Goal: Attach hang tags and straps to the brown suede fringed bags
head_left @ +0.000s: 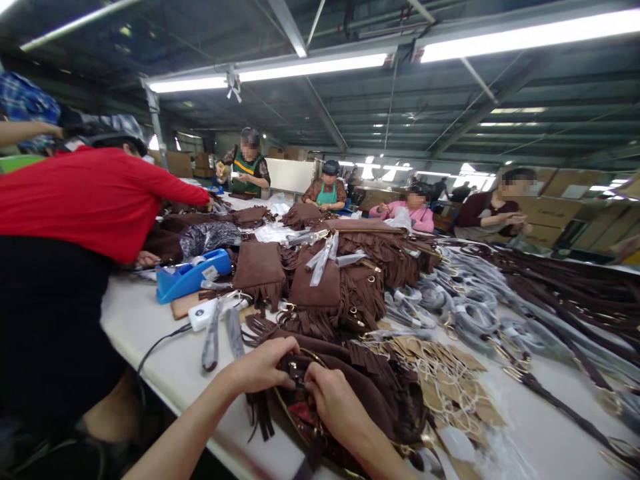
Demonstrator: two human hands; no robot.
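A dark brown fringed handbag point(373, 383) lies in front of me at the table edge, its zipped mouth open and a red patterned patch showing inside. My left hand point(267, 363) is closed on the bag's rim, thumb and fingers pinching near a small metal fitting. Just to the right, my right hand point(330, 393) is closed at the same opening, its fingertips curled over the edge. What lies under the right fingertips is hidden. Plastic-wrapped straps point(213, 337) lie beyond my left hand.
A blue tape dispenser point(193, 275) and a white power strip point(203, 315) stand left. Brown fringed bags point(315, 283) are piled ahead. Paper tags point(445, 373) with white strings and wrapped straps point(470, 313) lie right. A person in red point(85, 193) leans over the table; several others work behind.
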